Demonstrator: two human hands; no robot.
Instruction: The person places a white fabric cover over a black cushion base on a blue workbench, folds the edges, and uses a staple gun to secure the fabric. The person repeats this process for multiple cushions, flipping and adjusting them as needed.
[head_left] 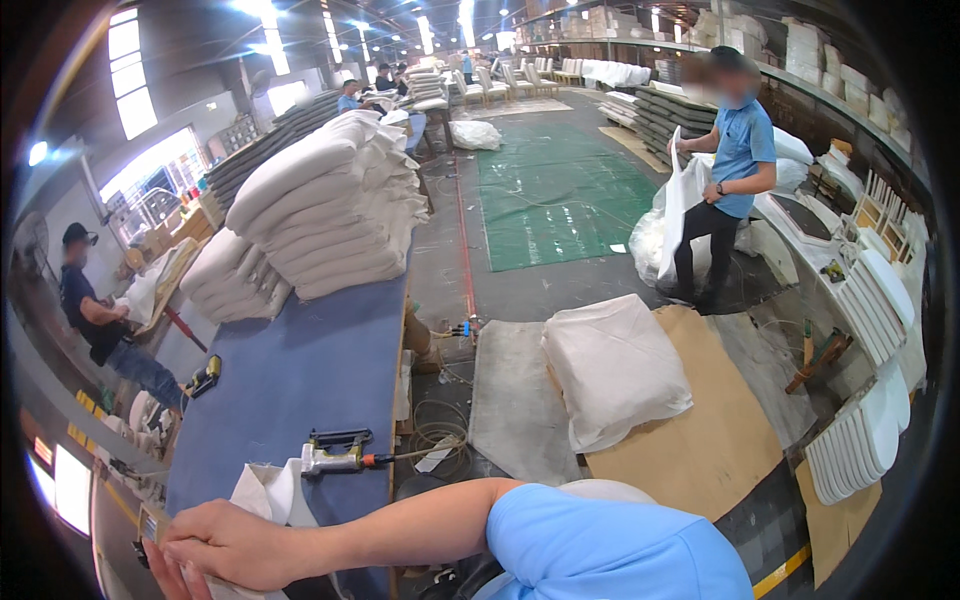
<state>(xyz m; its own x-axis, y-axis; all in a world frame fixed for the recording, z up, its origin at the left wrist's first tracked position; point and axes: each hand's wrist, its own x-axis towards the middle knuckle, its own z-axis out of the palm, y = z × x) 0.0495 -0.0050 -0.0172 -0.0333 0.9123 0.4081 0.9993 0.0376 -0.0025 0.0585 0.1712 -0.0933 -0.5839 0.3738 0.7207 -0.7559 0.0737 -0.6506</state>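
Grips white cloth [268, 492] in the curled right hand [232, 545]. Cannot tell the grip of the left hand [168, 578], mostly hidden.

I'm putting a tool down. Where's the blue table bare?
The middle of the blue table, between the white stacks and the silver-black tool, with a yellow-black tool at its left edge. Crowded: far end, under the stacks, and near end, around the right hand and white fabric.

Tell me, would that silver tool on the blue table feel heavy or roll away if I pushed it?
The silver tool looks metal, so probably heavy. Lying flat, it likely won't roll. Its attached hose may tug.
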